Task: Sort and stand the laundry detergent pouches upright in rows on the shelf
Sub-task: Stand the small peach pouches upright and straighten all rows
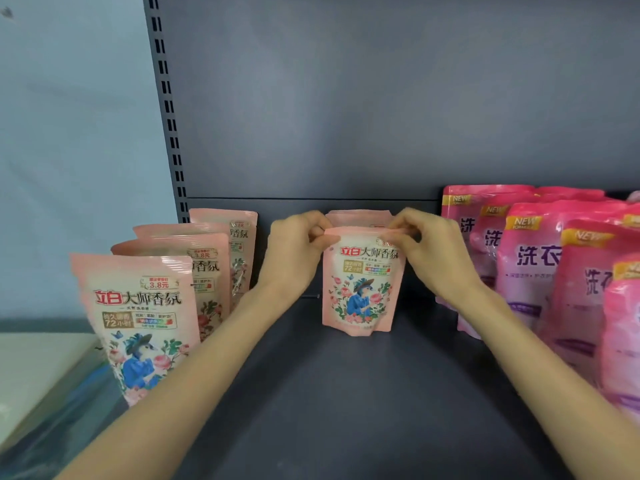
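Pouch with floral print (360, 289) stands at far centre of the shelf (346, 393), its top seal pinched at each corner by left hand (294, 251) and right hand (429, 251), one like pouch (358, 216) behind. Left row (138, 317) stands upright; magenta pouches (533, 265) stand right. Centre row judged barely begun

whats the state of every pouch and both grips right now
middle pouch, upright on the shelf, held by its top corners
pouch behind it, upright, mostly hidden
left row of pale pouches, standing, tilted a little
bright pink pouches, standing in rows on the right
left grip, pinches the middle pouch's top left corner
right grip, pinches its top right corner
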The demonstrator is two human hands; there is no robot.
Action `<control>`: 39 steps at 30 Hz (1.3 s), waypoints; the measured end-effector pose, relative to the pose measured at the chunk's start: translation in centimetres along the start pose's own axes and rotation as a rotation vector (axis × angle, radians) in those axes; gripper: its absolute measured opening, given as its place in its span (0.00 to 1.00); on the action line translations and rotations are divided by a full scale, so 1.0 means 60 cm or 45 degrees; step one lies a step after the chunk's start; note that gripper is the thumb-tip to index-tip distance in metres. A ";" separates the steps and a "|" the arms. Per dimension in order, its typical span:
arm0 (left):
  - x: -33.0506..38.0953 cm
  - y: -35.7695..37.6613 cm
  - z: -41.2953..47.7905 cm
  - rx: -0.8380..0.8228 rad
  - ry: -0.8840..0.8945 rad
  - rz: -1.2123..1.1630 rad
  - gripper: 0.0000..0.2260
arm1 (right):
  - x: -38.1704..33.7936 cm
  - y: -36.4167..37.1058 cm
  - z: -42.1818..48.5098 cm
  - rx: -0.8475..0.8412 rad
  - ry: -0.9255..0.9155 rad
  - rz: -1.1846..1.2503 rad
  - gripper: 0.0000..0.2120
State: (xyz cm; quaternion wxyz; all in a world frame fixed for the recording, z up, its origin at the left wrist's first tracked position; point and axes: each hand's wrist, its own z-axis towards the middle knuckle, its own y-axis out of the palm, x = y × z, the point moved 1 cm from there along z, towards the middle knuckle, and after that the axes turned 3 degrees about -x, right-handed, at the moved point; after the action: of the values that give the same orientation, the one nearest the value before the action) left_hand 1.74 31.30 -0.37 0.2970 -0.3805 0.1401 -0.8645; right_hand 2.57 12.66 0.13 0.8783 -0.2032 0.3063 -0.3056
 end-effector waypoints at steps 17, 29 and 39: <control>-0.095 0.060 -0.062 -0.289 -0.447 -0.400 0.04 | 0.080 0.074 -0.080 -0.141 0.732 0.887 0.05; -0.086 0.085 -0.075 -0.226 -0.483 -0.388 0.04 | 0.091 0.069 -0.083 -0.100 0.761 0.868 0.07; -0.079 0.075 -0.079 -0.312 -0.361 -0.139 0.08 | 0.094 0.065 -0.082 -0.247 0.646 0.581 0.02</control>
State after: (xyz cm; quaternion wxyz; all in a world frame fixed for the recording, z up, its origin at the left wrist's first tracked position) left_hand 2.56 30.79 -8.38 0.2181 -0.5387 0.1803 -0.7936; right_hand 4.45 10.95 -7.92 0.7966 -0.1299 0.5798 -0.1117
